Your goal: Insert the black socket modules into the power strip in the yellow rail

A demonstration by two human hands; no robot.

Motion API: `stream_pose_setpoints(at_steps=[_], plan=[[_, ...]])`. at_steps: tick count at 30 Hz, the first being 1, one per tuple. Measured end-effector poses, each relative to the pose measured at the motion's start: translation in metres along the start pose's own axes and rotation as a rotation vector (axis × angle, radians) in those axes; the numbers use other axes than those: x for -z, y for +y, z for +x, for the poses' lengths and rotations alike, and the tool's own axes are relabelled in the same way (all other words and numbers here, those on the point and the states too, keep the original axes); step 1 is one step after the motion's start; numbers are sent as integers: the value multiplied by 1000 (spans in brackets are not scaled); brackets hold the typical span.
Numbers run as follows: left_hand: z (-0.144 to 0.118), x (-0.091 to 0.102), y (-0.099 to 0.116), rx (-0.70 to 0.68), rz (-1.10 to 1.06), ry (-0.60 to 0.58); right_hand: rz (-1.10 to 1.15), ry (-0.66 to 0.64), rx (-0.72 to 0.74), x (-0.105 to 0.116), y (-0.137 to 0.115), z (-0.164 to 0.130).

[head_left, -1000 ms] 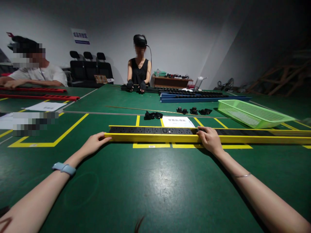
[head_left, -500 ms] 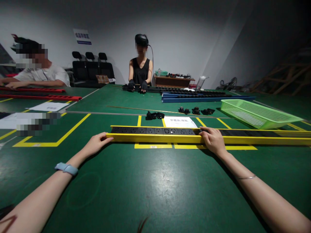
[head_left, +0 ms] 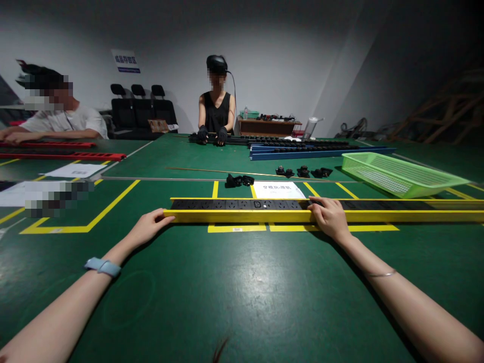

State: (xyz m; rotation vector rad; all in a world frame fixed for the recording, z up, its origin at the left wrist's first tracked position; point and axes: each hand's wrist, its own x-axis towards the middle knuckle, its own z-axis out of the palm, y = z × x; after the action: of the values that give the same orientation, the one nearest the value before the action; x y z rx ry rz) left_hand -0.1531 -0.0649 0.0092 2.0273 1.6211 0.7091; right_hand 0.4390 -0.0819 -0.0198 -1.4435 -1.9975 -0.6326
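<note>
A long yellow rail lies crosswise on the green table, running off the right edge. Black socket modules sit in a row inside its channel. At the rail's left end my left hand is closed, its thumb and fingers pinching the end. My right hand grips the rail farther right, thumb against the front wall and fingers reaching over onto the black modules. Part of the channel under the right hand is hidden.
Loose black modules lie behind the rail, beside a printed paper sheet. A green basket stands at right. Blue rails and a thin rod lie farther back. Two people work at the far side and left, near red rails.
The view has shifted very slightly. Both hands keep their places on the yellow rail, which shows no clear movement.
</note>
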Motion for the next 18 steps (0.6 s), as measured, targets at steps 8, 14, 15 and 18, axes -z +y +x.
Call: stream_pose_setpoints(at_steps=[8,14,15,18], plan=[[0,-1,0,7,-9,6,40,53,-21,-2,5,-2],[0,-3,-5,-16,-11,42,53,60,-21,-1,1,0],[0,-4,-5,-26,-17,59,63,65,-24,-1,1,0],[-1,-8,-6,-59,-19,91,112,94,-41,-3,3,0]])
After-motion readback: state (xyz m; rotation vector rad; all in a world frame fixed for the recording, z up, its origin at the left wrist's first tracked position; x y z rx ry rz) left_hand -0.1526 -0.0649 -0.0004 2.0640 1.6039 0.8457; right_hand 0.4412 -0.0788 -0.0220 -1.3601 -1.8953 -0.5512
